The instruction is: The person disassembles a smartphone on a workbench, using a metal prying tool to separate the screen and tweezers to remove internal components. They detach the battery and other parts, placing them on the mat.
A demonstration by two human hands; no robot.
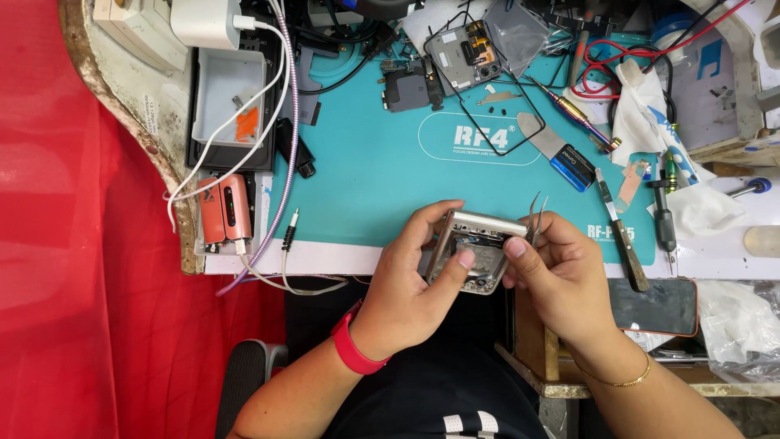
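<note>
My left hand (410,280) grips an opened silver phone frame (474,248) by its left edge, thumb pressed on its inside. My right hand (561,272) steadies the frame's right side and also holds thin metal tweezers (535,213), whose tips point up past the frame's top corner. Both hands hover over the near edge of the teal work mat (366,175). A red band sits on my left wrist and a thin gold bracelet on my right.
On the mat lie a circuit board (465,50), a dark phone part (406,89), a thin black frame loop, a screwdriver (575,110) and a blue-handled pry blade (561,154). A white parts tray (230,93) and cables sit left; a dark phone (656,307) lies right.
</note>
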